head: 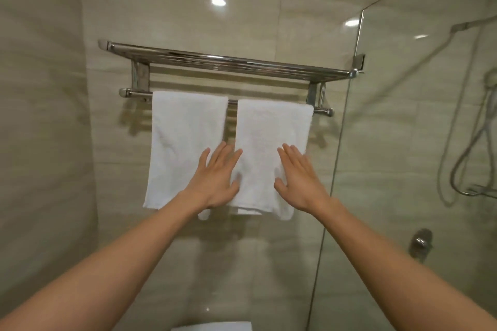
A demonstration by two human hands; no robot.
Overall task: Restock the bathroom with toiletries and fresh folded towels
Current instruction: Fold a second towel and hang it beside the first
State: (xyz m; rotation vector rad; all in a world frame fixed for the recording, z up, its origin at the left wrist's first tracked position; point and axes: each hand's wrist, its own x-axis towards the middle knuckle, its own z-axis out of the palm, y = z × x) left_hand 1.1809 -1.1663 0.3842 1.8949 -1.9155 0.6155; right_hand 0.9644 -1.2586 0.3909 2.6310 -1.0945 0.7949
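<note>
Two white towels hang side by side over the lower bar of a chrome wall rack (228,62). The left towel (183,137) hangs flat. My left hand (217,180) lies with straight fingers on the left edge of the right towel (271,137), overlapping the gap between the two. My right hand (301,180) lies flat with fingers spread on the right towel's lower right part. Neither hand grips anything. The rack's top shelf carries nothing.
A glass shower partition (344,142) stands just right of the rack, with a shower hose (465,126) and a round wall fitting (419,243) behind it. Beige tiled walls surround the rack. A white object's edge (212,326) shows at the bottom.
</note>
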